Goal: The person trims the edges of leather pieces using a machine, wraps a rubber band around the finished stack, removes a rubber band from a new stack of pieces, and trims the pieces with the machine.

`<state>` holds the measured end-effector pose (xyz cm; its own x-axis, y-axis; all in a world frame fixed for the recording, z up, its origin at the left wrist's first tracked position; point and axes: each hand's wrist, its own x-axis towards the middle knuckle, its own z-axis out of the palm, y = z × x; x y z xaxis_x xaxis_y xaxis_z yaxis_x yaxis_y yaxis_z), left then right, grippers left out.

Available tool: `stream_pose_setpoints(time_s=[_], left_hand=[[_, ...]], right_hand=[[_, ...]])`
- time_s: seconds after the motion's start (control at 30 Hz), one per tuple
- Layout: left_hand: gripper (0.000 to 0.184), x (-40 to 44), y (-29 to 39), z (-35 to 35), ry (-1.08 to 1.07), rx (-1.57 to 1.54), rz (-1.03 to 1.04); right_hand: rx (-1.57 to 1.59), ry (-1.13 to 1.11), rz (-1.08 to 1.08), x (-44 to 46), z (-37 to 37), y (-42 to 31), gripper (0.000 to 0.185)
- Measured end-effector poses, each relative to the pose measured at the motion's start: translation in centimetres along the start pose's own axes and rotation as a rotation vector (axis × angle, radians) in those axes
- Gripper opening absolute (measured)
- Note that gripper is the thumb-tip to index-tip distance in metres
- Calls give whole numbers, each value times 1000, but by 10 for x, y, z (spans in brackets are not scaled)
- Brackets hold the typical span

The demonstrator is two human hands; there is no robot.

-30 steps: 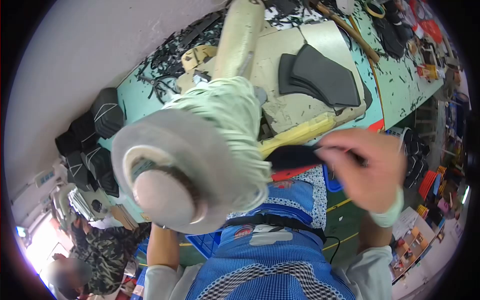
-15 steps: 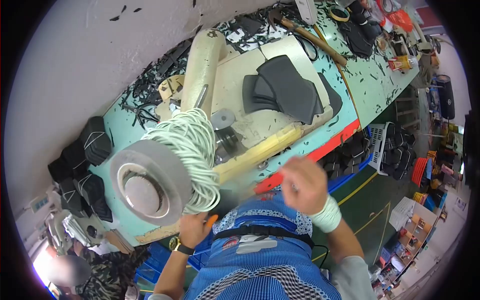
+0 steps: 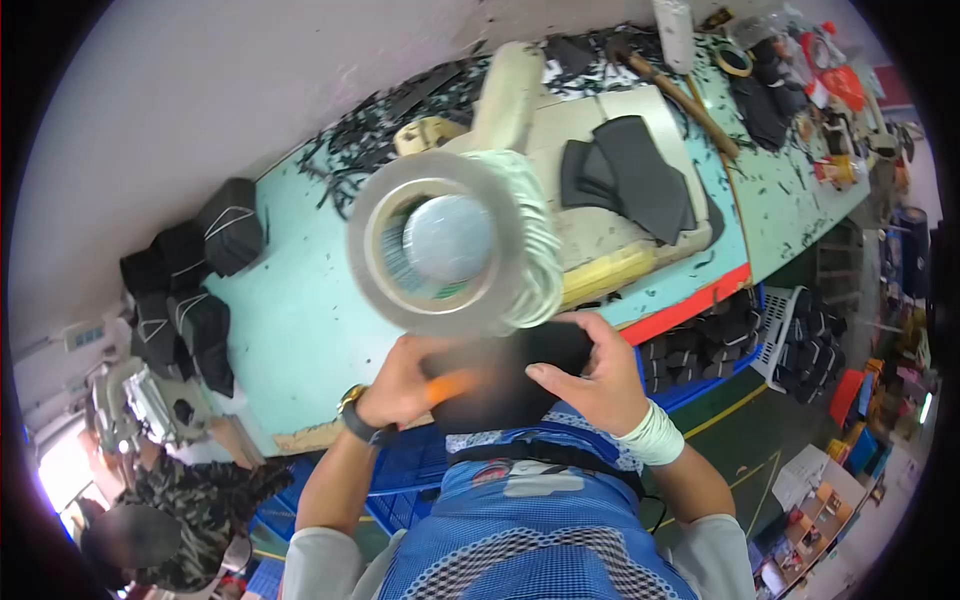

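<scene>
My left hand (image 3: 398,385) grips one side of a dark foam piece (image 3: 515,375) just above my lap, at the table's front edge. Something orange (image 3: 452,386), blurred, shows at that hand's fingers. On the piece's other side is my right hand (image 3: 600,385), thumb on top and fingers round the far edge. White cord is wound about my right wrist. Motion blurs the piece, so I cannot tell whether it is one layer or a stack. Right above it stands a post carrying a coil of pale cord (image 3: 538,245) and a large tape roll (image 3: 372,245).
Grey cut pieces (image 3: 640,175) lie on a board at the table's (image 3: 300,330) back right. A hammer (image 3: 690,105) and black scraps lie behind. Tied dark bundles (image 3: 232,225) stand at left; crates (image 3: 778,335) hold more at right. Another person (image 3: 190,520) is at lower left.
My right hand has come from a closed, raised position onto the dark piece. The left hand and piece show more fully beneath the post. The camera view has shifted.
</scene>
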<state>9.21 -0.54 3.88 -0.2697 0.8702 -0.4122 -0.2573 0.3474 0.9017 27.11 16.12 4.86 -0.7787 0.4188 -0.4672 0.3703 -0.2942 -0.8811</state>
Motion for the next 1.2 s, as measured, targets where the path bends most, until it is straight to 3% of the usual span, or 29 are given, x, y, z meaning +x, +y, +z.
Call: stream_pose_setpoints(time_s=[0.03,0.07,0.1,0.13,0.17,0.23,0.3,0.33,0.37,0.43,0.47,0.5,0.57,0.6,0.67,0.7,0.77,0.8,1.03,1.1,1.13,1.17,1.2], left_hand=[[30,4,-2,4,53,14,-48],[31,8,-9,0,60,48,84],[31,11,-9,-2,66,48,79],[37,14,-10,-5,94,55,115],[42,18,-10,-7,120,63,151],[43,20,-9,-22,98,143,113],[40,20,-17,-42,80,451,180],[42,21,-10,-48,97,554,391],[42,26,-14,-59,102,555,384],[51,37,-21,-75,-81,339,76],[62,37,-22,-77,-82,332,105],[62,39,-27,-76,-81,333,103],[74,40,-45,-73,-36,630,427],[74,39,-48,-70,-34,635,420],[82,41,-53,-63,35,30,304],[74,40,-62,-73,-11,-18,299],[59,21,-52,-78,127,-705,-136],[46,13,-64,-83,187,-655,-81],[47,-7,-25,-63,539,-868,-123],[47,-12,-4,-58,665,-924,-130],[47,-14,7,-54,525,-798,-52],[47,-9,13,-51,524,-792,-59],[54,3,19,-49,414,-477,-78]], right_hand=[[10,-18,-1,3,6,1,50],[-92,88,-84,5,10,2,53],[-195,198,-164,6,12,3,55],[-397,236,-316,11,12,4,64],[-396,231,-312,11,7,-1,64],[-488,-107,71,13,-1,-28,56],[-623,-134,-148,28,-20,-10,48],[-687,-40,-283,35,-26,-9,35],[-683,-48,-281,43,-33,-12,35],[-728,-91,-336,56,-45,-21,36],[-761,-88,-422,62,-46,-21,37],[-759,-89,-422,71,-45,-24,37],[-1001,-68,-832,89,-35,-33,37],[-993,-70,-833,94,-32,-35,37],[-1081,-105,-853,100,-31,-40,32],[-1080,-101,-844,98,-39,-43,32],[-863,-375,-504,87,-66,-53,20],[-831,-351,-405,79,-75,-62,16],[-847,-444,-336,72,-86,-60,15],[-836,-412,-546,80,-74,-58,11],[-828,-407,-543,85,-67,-54,11],[-900,-353,-655,92,-59,-48,9],[-970,-295,-767,97,-53,-45,7]])
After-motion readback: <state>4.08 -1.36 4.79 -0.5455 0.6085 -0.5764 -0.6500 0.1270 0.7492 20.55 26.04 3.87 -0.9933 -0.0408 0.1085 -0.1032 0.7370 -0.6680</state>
